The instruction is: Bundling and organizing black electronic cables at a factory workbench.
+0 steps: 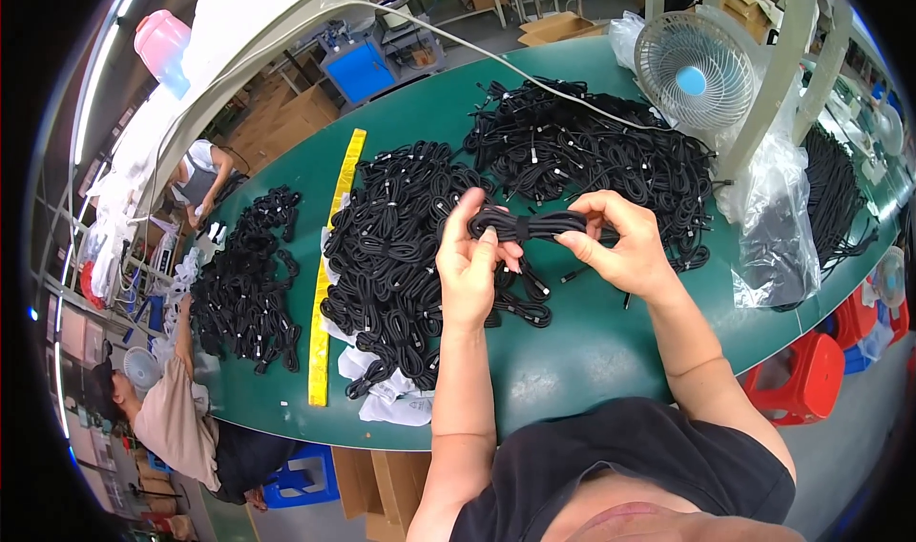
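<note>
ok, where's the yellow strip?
Head view, left of centre: the yellow strip lies on the green table, between the leftmost cable pile and the middle cable pile.

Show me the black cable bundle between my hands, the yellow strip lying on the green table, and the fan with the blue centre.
Black cable bundle (pixel 546 224): head view, on its looped strands.
Yellow strip (pixel 323 280): head view, midway along it.
Fan (pixel 693 81): head view, blue hub.

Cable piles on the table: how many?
4: left pile, beyond the yellow strip; middle pile, by the left hand; back pile, near the fan; right pile, beside the plastic bag. Some may be hidden.
</note>
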Available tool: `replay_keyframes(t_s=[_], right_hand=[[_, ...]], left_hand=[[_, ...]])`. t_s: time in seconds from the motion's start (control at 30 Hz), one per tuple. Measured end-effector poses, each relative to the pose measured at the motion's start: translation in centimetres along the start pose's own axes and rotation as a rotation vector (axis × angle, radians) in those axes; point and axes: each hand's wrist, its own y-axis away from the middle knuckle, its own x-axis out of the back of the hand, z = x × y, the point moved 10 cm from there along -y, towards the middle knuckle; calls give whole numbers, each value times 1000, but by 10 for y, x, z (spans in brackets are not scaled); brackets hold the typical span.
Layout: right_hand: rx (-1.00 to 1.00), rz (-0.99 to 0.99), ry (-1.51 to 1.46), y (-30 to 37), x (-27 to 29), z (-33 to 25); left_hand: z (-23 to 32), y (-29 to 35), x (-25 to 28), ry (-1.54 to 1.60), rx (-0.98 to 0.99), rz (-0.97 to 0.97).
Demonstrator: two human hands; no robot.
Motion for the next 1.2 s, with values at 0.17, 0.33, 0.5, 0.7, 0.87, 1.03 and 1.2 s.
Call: replay_keyframes(t_s=[0.17, 0.33, 0.5, 0.7, 0.87, 1.03, 1.2], right_hand=[[79, -30, 24, 1, -5, -6], [-369, -22, -490, -2, -13, 50], [-368, -21, -487, 3, -22, 46], [-210, -24, -334, -8, -20, 37], [-380, 35, -50, -20, -2, 115], [-119, -409, 798, -17, -55, 147], [-29, -382, 900, -22, -97, 166]], left_hand=[[-6, 2, 2, -74, 111, -111], [-7, 0, -9, 324, 199, -165], [7, 2, -6, 47, 51, -185], [1, -2, 5, 114, 91, -28], [1, -21, 115, 557, -126, 422], [-10, -26, 135, 1127, 10, 368], [-4, -19, 82, 857, 138, 52]])
